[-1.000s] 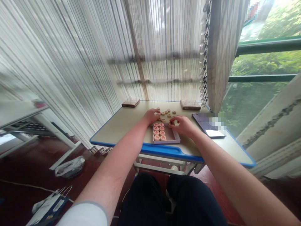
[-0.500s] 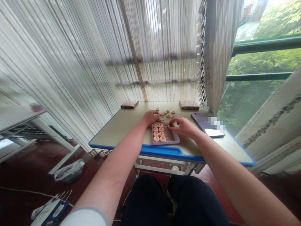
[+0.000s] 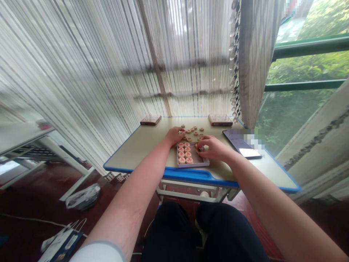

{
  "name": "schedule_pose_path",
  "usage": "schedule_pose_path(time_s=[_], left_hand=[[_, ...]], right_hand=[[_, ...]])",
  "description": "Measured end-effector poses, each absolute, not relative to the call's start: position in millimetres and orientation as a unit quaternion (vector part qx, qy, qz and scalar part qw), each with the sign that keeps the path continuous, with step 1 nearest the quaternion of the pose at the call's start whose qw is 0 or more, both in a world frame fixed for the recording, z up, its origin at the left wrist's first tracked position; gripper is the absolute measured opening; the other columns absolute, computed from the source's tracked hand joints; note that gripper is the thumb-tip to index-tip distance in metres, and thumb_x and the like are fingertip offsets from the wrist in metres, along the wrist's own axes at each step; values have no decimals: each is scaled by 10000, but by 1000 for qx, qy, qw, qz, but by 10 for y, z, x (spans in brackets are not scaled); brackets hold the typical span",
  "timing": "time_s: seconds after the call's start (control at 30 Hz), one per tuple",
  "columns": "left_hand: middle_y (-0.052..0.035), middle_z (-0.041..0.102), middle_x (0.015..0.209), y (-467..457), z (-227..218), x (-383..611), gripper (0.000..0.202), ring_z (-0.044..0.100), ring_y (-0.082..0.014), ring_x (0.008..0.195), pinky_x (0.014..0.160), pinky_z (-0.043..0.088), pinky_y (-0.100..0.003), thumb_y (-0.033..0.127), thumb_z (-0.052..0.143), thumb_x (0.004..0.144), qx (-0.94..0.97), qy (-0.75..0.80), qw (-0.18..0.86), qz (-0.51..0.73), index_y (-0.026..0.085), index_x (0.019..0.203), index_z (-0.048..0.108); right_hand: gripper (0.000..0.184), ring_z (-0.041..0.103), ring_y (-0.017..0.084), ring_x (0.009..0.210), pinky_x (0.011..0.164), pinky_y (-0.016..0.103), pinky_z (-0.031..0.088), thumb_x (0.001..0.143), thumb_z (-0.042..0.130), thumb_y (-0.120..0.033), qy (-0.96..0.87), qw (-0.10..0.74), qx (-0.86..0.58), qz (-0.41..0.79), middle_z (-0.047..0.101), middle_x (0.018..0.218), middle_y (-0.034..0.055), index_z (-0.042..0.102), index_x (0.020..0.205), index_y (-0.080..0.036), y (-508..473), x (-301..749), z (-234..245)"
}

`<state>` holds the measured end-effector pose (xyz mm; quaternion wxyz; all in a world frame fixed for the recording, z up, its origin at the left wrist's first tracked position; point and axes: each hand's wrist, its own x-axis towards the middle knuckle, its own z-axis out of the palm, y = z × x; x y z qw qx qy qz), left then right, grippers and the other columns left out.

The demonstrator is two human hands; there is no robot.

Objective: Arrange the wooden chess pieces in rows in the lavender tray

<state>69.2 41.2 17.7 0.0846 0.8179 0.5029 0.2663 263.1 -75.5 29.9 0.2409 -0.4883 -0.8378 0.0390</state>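
A shallow pale box (image 3: pixel 194 165) stands near the table's front edge. Two columns of round Chinese chess pieces (image 3: pixel 188 155) with red characters fill its left side. Inside the box's right part, my right hand (image 3: pixel 211 146) pinches a Chinese chess piece (image 3: pixel 201 149) between thumb and fingers; another piece shows just behind it. My left hand (image 3: pixel 174 136) rests beyond the box's back left corner, its fingers slightly apart beside loose chess pieces (image 3: pixel 189 139). No piece shows clearly between its fingers. More loose pieces (image 3: pixel 196 133) lie scattered behind the box.
Two flat brown boxes (image 3: pixel 151 120) (image 3: pixel 220 120) lie along the table's back edge. A dark tablet-like device (image 3: pixel 241 143) lies at the right. The table (image 3: pixel 131 151) has a blue rim. Striped curtains (image 3: pixel 191 83) hang behind it, and bags (image 3: pixel 83 198) sit on the floor at left.
My right hand has lowered its piece slightly further into the box's right part, and another piece now shows behind it. My left hand stays almost in place. The view has shifted slightly.
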Motion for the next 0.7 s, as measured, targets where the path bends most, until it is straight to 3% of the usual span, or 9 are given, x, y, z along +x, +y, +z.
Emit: schedule_pose_path(time_s=[0.7], left_hand=[[-80, 656, 996, 575, 73, 662, 346, 590, -176, 873, 781, 459, -261, 367, 489, 787, 811, 492, 93, 304, 152, 999, 659]], right_hand=[[201, 538, 182, 817, 777, 287, 414, 673, 630, -291, -829, 251, -493, 78, 595, 845, 43, 701, 845, -216, -771, 2655, 317]])
